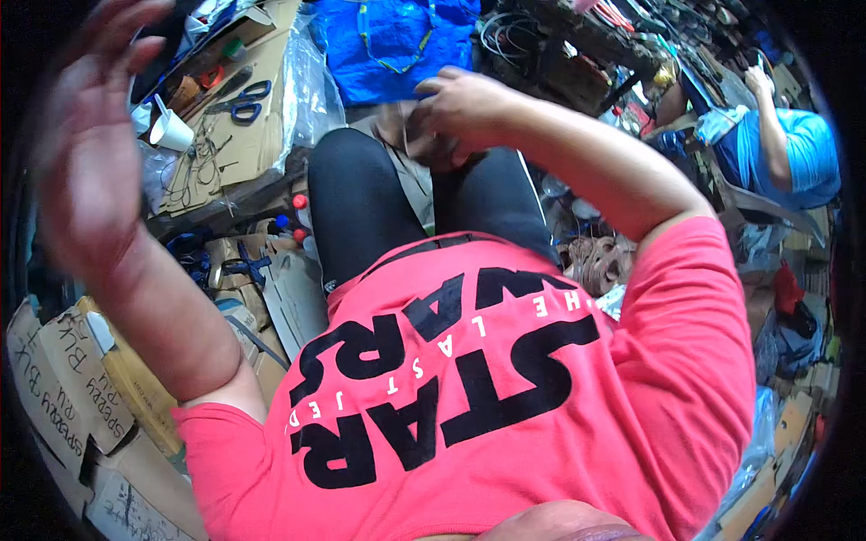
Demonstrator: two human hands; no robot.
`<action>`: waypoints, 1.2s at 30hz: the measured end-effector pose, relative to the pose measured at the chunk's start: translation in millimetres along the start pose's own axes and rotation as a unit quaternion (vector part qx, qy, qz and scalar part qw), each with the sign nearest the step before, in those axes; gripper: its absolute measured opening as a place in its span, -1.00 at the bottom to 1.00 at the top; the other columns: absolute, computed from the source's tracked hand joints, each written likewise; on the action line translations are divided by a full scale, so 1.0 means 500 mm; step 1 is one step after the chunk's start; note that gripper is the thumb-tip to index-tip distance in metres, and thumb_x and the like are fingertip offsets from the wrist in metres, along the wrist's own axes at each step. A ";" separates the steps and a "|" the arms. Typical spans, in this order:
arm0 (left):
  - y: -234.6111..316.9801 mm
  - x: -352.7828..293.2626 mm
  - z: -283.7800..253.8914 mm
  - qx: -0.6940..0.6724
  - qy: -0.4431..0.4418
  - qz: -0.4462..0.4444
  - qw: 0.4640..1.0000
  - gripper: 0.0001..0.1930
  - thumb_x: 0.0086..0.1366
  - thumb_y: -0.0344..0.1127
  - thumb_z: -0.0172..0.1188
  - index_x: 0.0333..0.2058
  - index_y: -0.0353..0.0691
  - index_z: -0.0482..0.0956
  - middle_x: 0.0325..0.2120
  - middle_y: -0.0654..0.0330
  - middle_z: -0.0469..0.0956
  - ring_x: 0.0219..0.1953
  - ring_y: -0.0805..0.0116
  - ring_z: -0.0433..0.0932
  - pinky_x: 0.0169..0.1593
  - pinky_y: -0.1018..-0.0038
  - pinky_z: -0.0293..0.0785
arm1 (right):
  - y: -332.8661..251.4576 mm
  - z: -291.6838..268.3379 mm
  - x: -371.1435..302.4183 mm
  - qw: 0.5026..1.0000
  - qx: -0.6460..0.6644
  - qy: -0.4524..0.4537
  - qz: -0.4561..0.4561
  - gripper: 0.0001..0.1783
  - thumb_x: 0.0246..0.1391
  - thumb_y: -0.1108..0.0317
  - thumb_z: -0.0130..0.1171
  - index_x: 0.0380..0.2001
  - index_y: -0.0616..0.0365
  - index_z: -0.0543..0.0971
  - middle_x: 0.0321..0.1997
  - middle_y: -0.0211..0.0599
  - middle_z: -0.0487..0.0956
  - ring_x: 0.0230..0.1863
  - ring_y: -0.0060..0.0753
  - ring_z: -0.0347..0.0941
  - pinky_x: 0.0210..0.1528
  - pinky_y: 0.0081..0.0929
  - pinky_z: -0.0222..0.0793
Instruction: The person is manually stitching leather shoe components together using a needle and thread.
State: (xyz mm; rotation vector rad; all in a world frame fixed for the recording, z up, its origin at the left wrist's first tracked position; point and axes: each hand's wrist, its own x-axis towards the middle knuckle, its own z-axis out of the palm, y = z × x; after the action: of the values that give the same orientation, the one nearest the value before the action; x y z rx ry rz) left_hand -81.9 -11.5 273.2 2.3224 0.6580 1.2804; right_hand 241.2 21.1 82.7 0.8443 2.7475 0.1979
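Observation:
My left hand [95,149] is raised at the far left, blurred by motion. Its fingers are apart and nothing shows in them. Over my knees, my right hand [456,108] is closed on a brown, leather-like piece [391,126]; blur and my fingers hide its exact kind. Past the raised hand lies a cardboard-topped work surface [271,149]. On it are dark-handled scissors [251,104], a white cup [171,132] and some loose thin cord [200,167].
A blue bag [397,45] stands beyond my knees. Bottles with red and blue caps [299,202] sit beside my left leg. Cardboard boxes [90,379] crowd the lower left. Another person in a blue shirt [803,153] is at the far right. A brown cord bundle [595,261] lies near my right thigh.

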 end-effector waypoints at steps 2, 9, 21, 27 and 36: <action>-0.083 -0.034 0.059 -0.077 0.002 -0.072 0.994 -0.71 0.37 -0.26 0.03 -0.08 -0.28 0.58 -0.12 0.27 0.57 -0.07 0.50 0.51 0.09 0.51 0.30 | 0.017 0.003 -0.084 0.997 0.043 0.003 0.064 -0.50 -0.28 0.02 0.42 -0.19 -0.10 0.64 -0.12 -0.37 0.61 0.10 -0.27 0.41 0.20 -0.14 0.18; -0.311 -0.120 0.285 0.000 -0.185 -0.265 0.946 -0.81 0.24 -0.29 0.24 -0.19 -0.20 0.62 -0.32 0.29 0.53 -0.29 0.50 0.48 -0.16 0.55 0.42 | 0.044 0.201 -0.452 0.738 0.455 0.219 0.448 -0.55 0.08 0.17 0.29 0.00 0.13 0.54 -0.16 -0.22 0.66 -0.16 -0.39 0.58 -0.03 -0.42 0.44; -0.546 -0.147 0.386 0.151 -0.337 -0.279 0.886 -0.73 0.20 -0.22 0.24 -0.20 -0.26 0.64 -0.27 0.09 0.59 -0.27 0.24 0.57 -0.11 0.35 0.47 | -0.295 0.442 -0.745 0.562 0.253 0.001 0.787 -0.56 0.12 0.02 0.12 0.03 -0.08 0.52 -0.04 0.02 0.59 0.03 0.11 0.48 0.04 -0.05 0.35; -0.546 -0.180 0.365 0.242 -0.376 -0.247 0.860 -0.74 0.21 -0.24 0.24 -0.20 -0.29 0.62 -0.34 0.10 0.61 -0.24 0.30 0.57 -0.10 0.40 0.45 | -0.336 0.568 -0.755 0.427 0.297 -0.049 0.852 -0.48 0.17 -0.02 0.04 0.12 -0.03 0.45 0.09 0.00 0.53 0.14 0.06 0.42 0.19 0.03 0.23; -0.519 -0.195 0.316 0.236 -0.369 -0.373 0.818 -0.77 0.24 -0.30 0.23 -0.21 -0.33 0.61 -0.35 0.18 0.63 -0.30 0.46 0.57 -0.14 0.50 0.46 | -0.362 0.649 -0.701 0.522 0.332 -0.158 0.770 -0.51 0.16 -0.06 0.03 0.00 0.04 0.51 0.00 -0.03 0.59 0.09 -0.01 0.48 0.14 -0.03 0.26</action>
State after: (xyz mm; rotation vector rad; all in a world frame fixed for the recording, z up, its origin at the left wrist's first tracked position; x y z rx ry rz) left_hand -45.3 122.0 -14.3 2.2308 1.4773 -0.1737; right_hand 517.0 -309.1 -192.5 2.8098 0.8198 -0.6746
